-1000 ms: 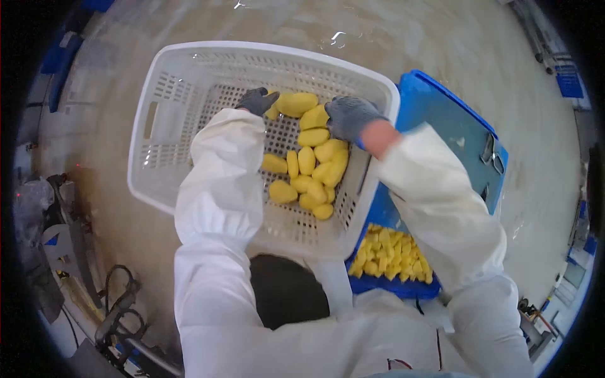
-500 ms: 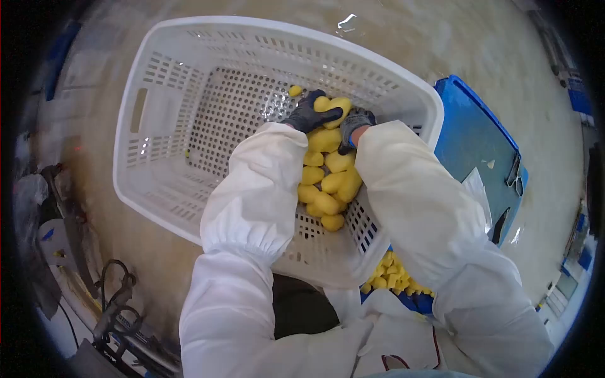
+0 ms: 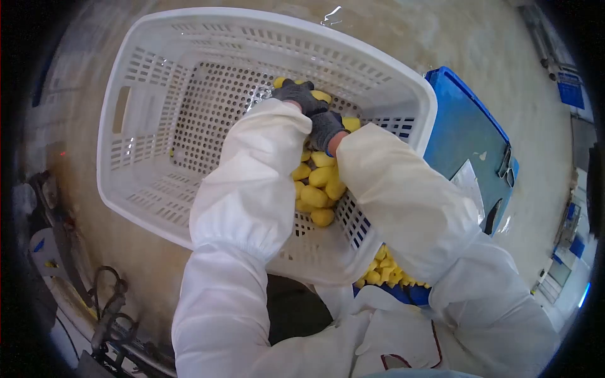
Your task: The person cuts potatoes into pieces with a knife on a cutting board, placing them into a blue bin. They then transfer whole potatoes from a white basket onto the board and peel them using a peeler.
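Both hands wear dark grey gloves and are inside a white perforated plastic basket (image 3: 258, 30). My left hand (image 3: 296, 94) is curled over peeled yellow potatoes, with one potato (image 3: 321, 96) showing past its fingers and another on its far left side. Close against it, my right hand (image 3: 326, 129) is turned back-up, its fingers mostly hidden. A potato (image 3: 351, 124) sits just right of that hand. Below the hands, several more peeled potatoes (image 3: 313, 196) lie heaped at the basket's near right end.
Right of the basket stands a blue bin with a greenish lid (image 3: 469, 135), carrying scissors (image 3: 506, 167), a dark-handled tool (image 3: 492, 216) and a white sheet (image 3: 468, 187). Cut yellow pieces (image 3: 386, 271) lie under the basket's near corner. Metal equipment (image 3: 113, 309) is at lower left.
My left hand has moved slightly left, and my right hand has moved left and down against it. The potatoes held up between the hands are now largely covered. The view has shifted slightly.
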`<action>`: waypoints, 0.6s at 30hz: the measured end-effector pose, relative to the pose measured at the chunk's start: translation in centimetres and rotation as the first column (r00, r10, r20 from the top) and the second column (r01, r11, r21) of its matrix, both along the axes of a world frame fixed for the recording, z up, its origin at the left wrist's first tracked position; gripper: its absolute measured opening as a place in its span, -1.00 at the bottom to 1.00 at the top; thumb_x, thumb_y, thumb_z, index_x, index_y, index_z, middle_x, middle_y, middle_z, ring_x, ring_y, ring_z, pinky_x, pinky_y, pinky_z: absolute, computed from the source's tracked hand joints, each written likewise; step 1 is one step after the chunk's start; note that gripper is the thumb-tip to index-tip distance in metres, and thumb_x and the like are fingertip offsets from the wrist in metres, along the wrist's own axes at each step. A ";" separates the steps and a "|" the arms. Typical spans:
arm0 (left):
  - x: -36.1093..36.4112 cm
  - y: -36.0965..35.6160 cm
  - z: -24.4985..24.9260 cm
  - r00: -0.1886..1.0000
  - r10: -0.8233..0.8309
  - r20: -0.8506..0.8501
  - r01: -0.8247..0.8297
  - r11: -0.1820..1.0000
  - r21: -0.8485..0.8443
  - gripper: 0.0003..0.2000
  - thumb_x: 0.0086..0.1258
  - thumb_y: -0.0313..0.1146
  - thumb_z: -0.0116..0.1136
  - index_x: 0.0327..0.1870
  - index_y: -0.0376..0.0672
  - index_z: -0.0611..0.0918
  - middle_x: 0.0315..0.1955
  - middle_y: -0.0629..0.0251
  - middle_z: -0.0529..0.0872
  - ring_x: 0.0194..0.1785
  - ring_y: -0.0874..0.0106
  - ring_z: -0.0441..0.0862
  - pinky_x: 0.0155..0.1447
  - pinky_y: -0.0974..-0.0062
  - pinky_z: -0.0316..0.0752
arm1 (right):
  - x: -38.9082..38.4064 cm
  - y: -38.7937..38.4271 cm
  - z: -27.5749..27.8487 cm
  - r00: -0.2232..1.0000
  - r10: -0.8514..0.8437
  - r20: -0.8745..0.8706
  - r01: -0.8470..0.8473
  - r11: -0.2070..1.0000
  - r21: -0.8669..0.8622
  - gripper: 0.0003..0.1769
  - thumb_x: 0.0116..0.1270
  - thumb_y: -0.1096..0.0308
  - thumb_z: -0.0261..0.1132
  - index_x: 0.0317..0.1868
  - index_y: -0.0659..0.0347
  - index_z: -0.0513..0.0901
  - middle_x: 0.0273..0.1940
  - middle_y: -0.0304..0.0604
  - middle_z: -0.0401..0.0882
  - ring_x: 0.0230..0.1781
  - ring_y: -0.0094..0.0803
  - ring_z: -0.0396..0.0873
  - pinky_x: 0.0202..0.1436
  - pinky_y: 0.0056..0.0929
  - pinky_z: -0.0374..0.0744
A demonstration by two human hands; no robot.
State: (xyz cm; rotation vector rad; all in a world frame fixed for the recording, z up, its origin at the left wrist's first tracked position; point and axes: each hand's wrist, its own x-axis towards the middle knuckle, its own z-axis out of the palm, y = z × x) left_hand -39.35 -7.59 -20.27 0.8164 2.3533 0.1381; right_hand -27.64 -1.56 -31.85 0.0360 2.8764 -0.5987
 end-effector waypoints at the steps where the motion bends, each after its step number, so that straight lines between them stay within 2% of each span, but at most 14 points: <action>1: 0.2 0.1 1.4 0.999 -0.034 -0.009 0.033 0.997 -0.068 -0.31 0.07 0.30 0.15 0.19 0.09 0.60 0.25 0.14 0.54 0.35 -0.02 0.36 0.39 0.02 0.23 | 0.2 0.2 -0.5 0.997 0.070 -0.025 -0.069 0.997 0.015 -0.51 0.16 0.07 0.35 0.09 0.09 0.63 0.10 -0.03 0.61 0.11 -0.16 0.55 0.16 -0.18 0.51; 2: 0.0 -0.2 0.0 0.996 -0.067 -0.066 0.065 0.997 -0.044 -0.33 0.08 0.30 0.13 0.19 0.12 0.61 0.24 0.14 0.55 0.34 -0.02 0.37 0.40 0.03 0.21 | 0.3 0.4 -0.7 0.989 0.139 -0.050 -0.137 0.990 0.032 -0.54 0.15 0.07 0.35 0.03 0.10 0.67 0.06 -0.04 0.64 0.08 -0.16 0.56 0.13 -0.18 0.53; 4: -0.2 -0.6 -2.7 0.977 -0.131 -0.167 0.137 0.990 0.025 -0.37 0.11 0.28 0.11 0.18 0.17 0.61 0.22 0.16 0.57 0.32 -0.02 0.38 0.41 0.05 0.18 | -0.7 -0.4 8.2 0.952 0.176 0.251 -0.218 0.964 0.152 -0.58 0.14 0.05 0.36 -0.05 0.11 0.69 -0.02 -0.05 0.66 0.03 -0.16 0.59 0.09 -0.20 0.54; 5: -0.8 -0.9 -3.4 0.966 -0.209 -0.152 0.218 0.975 0.043 -0.40 0.14 0.28 0.07 0.16 0.20 0.62 0.19 0.21 0.59 0.29 0.01 0.42 0.41 0.06 0.16 | -1.1 -1.1 12.9 0.919 0.175 0.353 -0.253 0.949 0.189 -0.59 0.14 0.04 0.36 -0.09 0.12 0.70 -0.05 -0.05 0.67 0.00 -0.16 0.60 0.08 -0.21 0.55; 6: -1.6 -1.1 -4.8 0.965 -0.244 -0.090 0.253 0.963 0.096 -0.40 0.15 0.26 0.10 0.17 0.17 0.61 0.17 0.07 0.60 0.25 0.01 0.46 0.34 -0.01 0.25 | -1.4 -1.6 17.4 0.889 0.180 0.422 -0.288 0.935 0.207 -0.60 0.14 0.03 0.37 -0.13 0.12 0.71 -0.09 -0.06 0.69 -0.02 -0.16 0.62 0.06 -0.22 0.55; 7: -1.8 -1.4 -6.1 0.964 -0.256 -0.070 0.263 0.959 0.110 -0.40 0.13 0.25 0.13 0.18 0.18 0.60 0.19 0.07 0.55 0.26 -0.01 0.44 0.32 -0.03 0.26 | -1.5 -1.7 21.7 0.862 0.185 0.472 -0.313 0.927 0.208 -0.61 0.13 0.02 0.37 -0.17 0.13 0.73 -0.12 -0.07 0.70 -0.05 -0.16 0.63 0.05 -0.23 0.56; 9: -0.7 -1.4 -4.3 0.971 -0.225 -0.082 0.230 0.971 0.059 -0.39 0.11 0.23 0.17 0.21 0.21 0.58 0.24 0.07 0.46 0.27 -0.05 0.41 0.30 -0.08 0.27 | -0.7 -0.7 29.8 0.839 0.175 0.516 -0.293 0.943 0.156 -0.63 0.12 0.00 0.38 -0.25 0.14 0.75 -0.20 -0.08 0.72 -0.11 -0.16 0.66 0.01 -0.25 0.57; 10: 0.1 -1.6 -3.3 0.976 -0.198 -0.095 0.201 0.979 0.027 -0.38 0.09 0.22 0.19 0.22 0.22 0.56 0.27 0.07 0.42 0.28 -0.07 0.39 0.28 -0.10 0.28 | -0.2 0.2 33.7 0.841 0.161 0.516 -0.244 0.965 0.096 -0.63 0.12 0.00 0.38 -0.29 0.14 0.76 -0.23 -0.08 0.74 -0.13 -0.16 0.67 0.00 -0.26 0.58; 12: 2.0 -1.5 -1.9 0.982 -0.138 -0.127 0.133 0.990 -0.045 -0.36 0.07 0.21 0.24 0.24 0.25 0.54 0.32 0.07 0.33 0.30 -0.11 0.35 0.26 -0.14 0.30 | 2.8 3.8 38.7 0.876 0.071 0.476 -0.038 0.996 -0.079 -0.62 0.09 0.16 0.46 -0.15 0.23 0.73 -0.28 -0.14 0.74 -0.22 -0.31 0.70 -0.08 -0.31 0.61; 13: 2.8 -1.4 -1.6 0.984 -0.105 -0.144 0.095 0.993 -0.074 -0.35 0.05 0.20 0.26 0.25 0.26 0.53 0.35 0.07 0.28 0.31 -0.13 0.34 0.25 -0.16 0.30 | 5.3 6.1 39.6 0.913 -0.041 0.406 0.141 0.965 -0.220 -0.46 0.05 0.04 0.50 -0.07 0.28 0.69 -0.20 -0.04 0.72 -0.15 -0.21 0.69 -0.03 -0.27 0.60; 14: 3.3 -1.2 -1.5 0.985 -0.073 -0.159 0.058 0.993 -0.100 -0.33 0.04 0.19 0.28 0.26 0.27 0.52 0.37 0.07 0.24 0.32 -0.15 0.32 0.23 -0.19 0.31 | 7.7 8.2 40.3 0.924 -0.164 0.345 0.294 0.883 -0.366 -0.29 0.01 -0.07 0.54 0.02 0.33 0.65 -0.12 0.06 0.71 -0.07 -0.11 0.67 0.03 -0.23 0.59; 15: 3.9 -1.0 -1.5 0.984 -0.046 -0.169 0.026 0.993 -0.119 -0.32 0.03 0.18 0.31 0.27 0.29 0.51 0.40 0.07 0.19 0.33 -0.17 0.30 0.22 -0.21 0.32 | 9.9 9.3 40.8 0.897 -0.296 0.328 0.434 0.727 -0.532 -0.34 0.06 0.04 0.53 0.07 0.32 0.63 -0.08 -0.01 0.70 -0.06 -0.23 0.66 0.06 -0.29 0.59; 16: 4.3 -0.8 -1.3 0.985 -0.028 -0.172 0.006 0.992 -0.128 -0.30 0.01 0.17 0.33 0.28 0.30 0.50 0.42 0.08 0.15 0.34 -0.19 0.28 0.21 -0.23 0.33 | 11.8 10.2 41.1 0.843 -0.418 0.340 0.528 0.519 -0.672 -0.37 0.11 0.15 0.53 0.12 0.32 0.60 -0.05 -0.08 0.70 -0.04 -0.34 0.66 0.08 -0.35 0.59; 18: 4.9 -0.8 -0.8 0.985 -0.046 -0.169 0.023 0.991 -0.133 -0.27 -0.01 0.16 0.37 0.30 0.32 0.47 0.48 0.08 0.06 0.35 -0.23 0.25 0.18 -0.27 0.35 | 14.4 12.8 39.8 0.719 -0.624 0.306 0.631 0.402 -0.663 -0.40 0.18 0.30 0.50 0.20 0.32 0.54 0.02 -0.19 0.66 -0.02 -0.46 0.61 0.13 -0.43 0.57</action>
